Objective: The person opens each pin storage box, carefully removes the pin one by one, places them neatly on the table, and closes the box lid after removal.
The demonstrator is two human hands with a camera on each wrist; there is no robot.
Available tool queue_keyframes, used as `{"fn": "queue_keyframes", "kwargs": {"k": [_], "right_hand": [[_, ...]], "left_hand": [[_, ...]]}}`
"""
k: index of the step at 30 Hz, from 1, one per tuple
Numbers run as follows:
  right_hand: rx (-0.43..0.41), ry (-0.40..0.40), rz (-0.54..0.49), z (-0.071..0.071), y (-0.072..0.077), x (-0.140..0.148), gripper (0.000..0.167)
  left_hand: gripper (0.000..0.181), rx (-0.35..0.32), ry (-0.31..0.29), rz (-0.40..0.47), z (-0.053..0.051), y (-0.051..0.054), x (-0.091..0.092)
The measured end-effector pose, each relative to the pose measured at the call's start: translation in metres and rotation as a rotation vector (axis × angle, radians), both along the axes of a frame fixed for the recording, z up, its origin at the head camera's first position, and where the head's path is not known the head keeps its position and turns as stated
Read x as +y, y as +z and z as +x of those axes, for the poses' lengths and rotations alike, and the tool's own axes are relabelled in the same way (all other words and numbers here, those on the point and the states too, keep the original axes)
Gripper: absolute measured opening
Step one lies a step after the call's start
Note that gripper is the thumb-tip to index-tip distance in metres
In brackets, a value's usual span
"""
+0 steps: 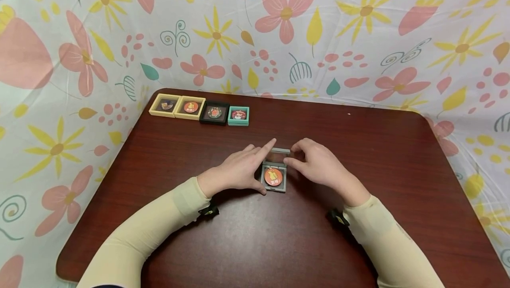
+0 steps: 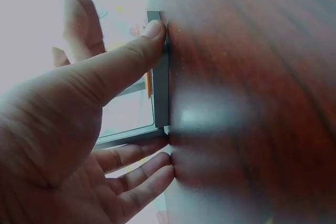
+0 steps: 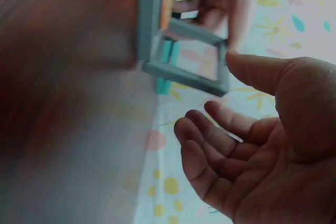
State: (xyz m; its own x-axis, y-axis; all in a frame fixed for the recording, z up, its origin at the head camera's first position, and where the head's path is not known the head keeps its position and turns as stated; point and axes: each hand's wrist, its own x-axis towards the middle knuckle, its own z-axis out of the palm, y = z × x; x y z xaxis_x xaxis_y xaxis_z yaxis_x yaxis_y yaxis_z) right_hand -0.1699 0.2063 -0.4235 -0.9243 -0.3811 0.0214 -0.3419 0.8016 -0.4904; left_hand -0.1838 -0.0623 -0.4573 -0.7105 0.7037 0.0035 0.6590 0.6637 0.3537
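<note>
Near the middle of the brown table [image 1: 275,239], between your two hands, lies a grey case [image 1: 275,189] with its clear-paned lid [image 3: 184,77] standing raised at the far side. A round orange badge [image 1: 273,176] with a yellow figure sits in its base. Your left hand [image 1: 243,168] has its thumb stretched along the case's near edge, well apart from the other fingers, which lie fairly straight beside its left side; you cannot tell how firmly they press. Your right hand [image 1: 318,164] touches the lid's edge with the thumb, its other fingers loosely bent and apart from the frame. Toward the table's far left corner, a yellow case [image 1: 161,113], a second yellow case [image 1: 189,115], a black case [image 1: 214,121] and a teal case [image 1: 238,123] form a row.
</note>
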Motion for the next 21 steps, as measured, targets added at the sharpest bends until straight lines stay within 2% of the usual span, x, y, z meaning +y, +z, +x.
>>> {"fn": "queue_keyframes", "kwargs": {"k": [4,7,11,15,21], "right_hand": [[0.118,0.033,0.029,0.007,0.008,-0.004,0.023],[0.171,0.057,0.032,0.01,0.009,-0.007,0.016],[0.156,0.141,0.017,0.014,0.004,-0.015,0.02],[0.149,0.221,0.048,0.021,-0.003,-0.025,0.028],[0.196,0.254,0.095,0.026,-0.012,-0.034,0.022]], "left_hand": [[0.153,0.003,0.0,0.001,0.0,-0.001,0.0],[0.154,0.002,-0.002,0.0,0.0,-0.001,0.0],[0.154,0.006,-0.006,0.001,0.0,-0.001,-0.001],[0.154,0.01,-0.006,0.002,-0.001,-0.001,-0.001],[0.153,-0.007,-0.007,0.001,-0.001,-0.001,-0.001]]}}
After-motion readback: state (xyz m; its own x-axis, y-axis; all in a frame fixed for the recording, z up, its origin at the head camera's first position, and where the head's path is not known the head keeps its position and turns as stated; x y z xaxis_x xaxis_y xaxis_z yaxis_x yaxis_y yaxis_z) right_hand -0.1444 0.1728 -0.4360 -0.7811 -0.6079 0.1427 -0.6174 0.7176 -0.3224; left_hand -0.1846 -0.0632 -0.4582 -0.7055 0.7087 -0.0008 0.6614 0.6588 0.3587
